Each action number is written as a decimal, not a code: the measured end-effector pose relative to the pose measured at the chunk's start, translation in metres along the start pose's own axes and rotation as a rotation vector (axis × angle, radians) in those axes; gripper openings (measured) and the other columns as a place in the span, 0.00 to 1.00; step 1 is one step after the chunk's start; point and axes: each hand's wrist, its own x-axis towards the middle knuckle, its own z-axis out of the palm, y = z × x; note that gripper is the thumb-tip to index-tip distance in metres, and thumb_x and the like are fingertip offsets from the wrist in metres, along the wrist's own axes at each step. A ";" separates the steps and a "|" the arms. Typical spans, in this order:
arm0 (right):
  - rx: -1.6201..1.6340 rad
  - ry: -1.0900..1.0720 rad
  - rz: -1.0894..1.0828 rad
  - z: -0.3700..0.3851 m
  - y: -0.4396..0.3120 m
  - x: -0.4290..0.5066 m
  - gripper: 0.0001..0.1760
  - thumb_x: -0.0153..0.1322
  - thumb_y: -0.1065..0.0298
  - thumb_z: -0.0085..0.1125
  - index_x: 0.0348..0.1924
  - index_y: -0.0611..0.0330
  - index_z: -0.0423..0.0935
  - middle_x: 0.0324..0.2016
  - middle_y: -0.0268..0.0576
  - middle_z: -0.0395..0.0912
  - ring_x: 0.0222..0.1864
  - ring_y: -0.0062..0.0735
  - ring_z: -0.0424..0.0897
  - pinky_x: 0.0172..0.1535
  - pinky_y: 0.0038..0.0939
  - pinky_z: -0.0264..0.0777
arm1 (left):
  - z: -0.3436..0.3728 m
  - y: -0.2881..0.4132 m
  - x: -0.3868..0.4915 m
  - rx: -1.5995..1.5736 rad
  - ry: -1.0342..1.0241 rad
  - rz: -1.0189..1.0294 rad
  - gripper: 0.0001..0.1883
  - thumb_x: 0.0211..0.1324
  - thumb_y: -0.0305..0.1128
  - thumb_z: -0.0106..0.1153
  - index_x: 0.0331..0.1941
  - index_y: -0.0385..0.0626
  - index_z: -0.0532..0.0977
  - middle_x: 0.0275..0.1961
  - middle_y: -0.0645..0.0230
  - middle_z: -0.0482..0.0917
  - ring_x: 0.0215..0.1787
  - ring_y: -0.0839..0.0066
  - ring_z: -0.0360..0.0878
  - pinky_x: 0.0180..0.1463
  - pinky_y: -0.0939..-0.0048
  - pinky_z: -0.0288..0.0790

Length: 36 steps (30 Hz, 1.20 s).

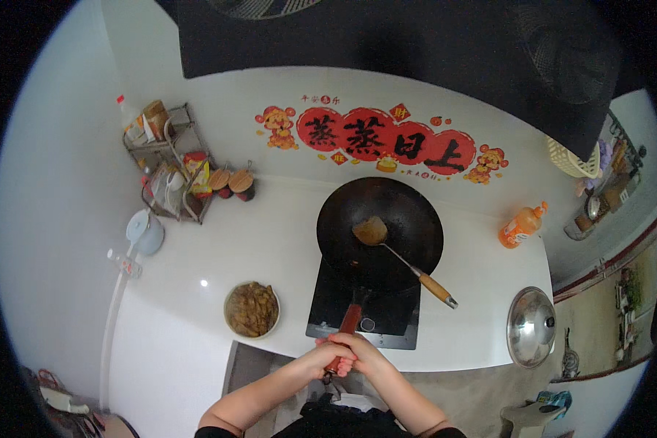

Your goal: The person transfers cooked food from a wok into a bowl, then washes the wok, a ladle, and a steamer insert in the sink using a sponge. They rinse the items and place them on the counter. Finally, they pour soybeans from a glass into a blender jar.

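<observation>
Both my left hand (328, 355) and my right hand (357, 350) are closed around the reddish wooden handle (351, 320) of a black wok (339, 230), one against the other. The wok sits on a black induction cooktop (334, 306). A metal spatula (370, 231) rests in the wok, its wooden grip (435, 288) leaning out over the right rim. Apart from a few small scraps, the wok's dark inside shows no food. To the left, a bowl (228, 323) holds brown pieces of cooked food.
A metal wok lid (528, 327) lies at the counter's right edge, with an orange pump bottle (520, 227) behind it. At the left stand a tiered rack (175, 148), a pale lidded pitcher (146, 232) and a small clear bottle (125, 263). A dark range hood (306, 49) hangs above.
</observation>
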 end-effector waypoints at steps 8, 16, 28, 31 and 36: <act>-0.233 -0.048 -0.094 0.019 0.008 -0.035 0.15 0.67 0.68 0.49 0.37 0.76 0.73 0.37 0.55 0.78 0.34 0.37 0.79 0.36 0.32 0.76 | 0.025 -0.028 -0.033 0.026 -0.019 0.231 0.09 0.46 0.25 0.50 0.14 0.42 0.66 0.13 0.68 0.67 0.10 0.78 0.64 0.14 0.76 0.60; -0.315 -0.131 -0.109 0.066 0.078 -0.096 0.13 0.66 0.68 0.51 0.34 0.74 0.69 0.38 0.58 0.77 0.34 0.35 0.79 0.37 0.31 0.75 | 0.036 -0.107 -0.112 0.008 0.059 0.292 0.12 0.46 0.26 0.49 0.11 0.45 0.64 0.12 0.69 0.66 0.11 0.79 0.64 0.14 0.76 0.59; -0.503 -0.254 0.089 0.100 0.224 -0.203 0.15 0.68 0.67 0.49 0.37 0.74 0.72 0.40 0.55 0.77 0.37 0.34 0.78 0.39 0.32 0.74 | 0.066 -0.294 -0.219 -0.190 0.108 0.418 0.13 0.49 0.28 0.48 0.13 0.46 0.62 0.13 0.71 0.64 0.11 0.81 0.61 0.14 0.76 0.57; -0.570 -0.341 0.175 0.099 0.254 -0.230 0.15 0.68 0.67 0.49 0.39 0.74 0.71 0.40 0.56 0.77 0.36 0.34 0.78 0.39 0.33 0.75 | 0.073 -0.348 -0.229 -0.284 0.109 0.509 0.12 0.49 0.28 0.48 0.14 0.46 0.63 0.14 0.71 0.64 0.12 0.81 0.63 0.13 0.77 0.57; -0.687 -0.440 0.353 0.098 0.277 -0.286 0.16 0.67 0.67 0.52 0.39 0.76 0.70 0.39 0.55 0.77 0.35 0.33 0.78 0.38 0.31 0.76 | 0.123 -0.416 -0.239 -0.495 0.187 0.665 0.09 0.49 0.28 0.49 0.17 0.43 0.64 0.14 0.69 0.66 0.12 0.80 0.64 0.13 0.77 0.57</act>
